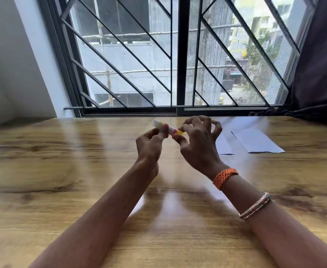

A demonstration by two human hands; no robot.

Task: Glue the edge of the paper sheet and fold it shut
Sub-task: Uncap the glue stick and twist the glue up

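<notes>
Wooden table (62,171) under my arms, white paper sheets (255,141) flat on it right of my hands, my right hand (199,144) pinching the glue stick (168,128) yellow end, my left hand (149,144) gripping its middle, above the table

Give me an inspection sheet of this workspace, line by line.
Surface: wooden table, glossy, with glare.
Job's things: glue stick held above the table in both hands; white paper sheets lying flat at the right, beyond the hands.
Clutter: nothing seen.
Hands: left hand grips the stick's middle; right hand pinches its yellow end.
Cables: nothing seen.
Surroundings: barred window ahead, dark curtain at right, white wall at left.
</notes>
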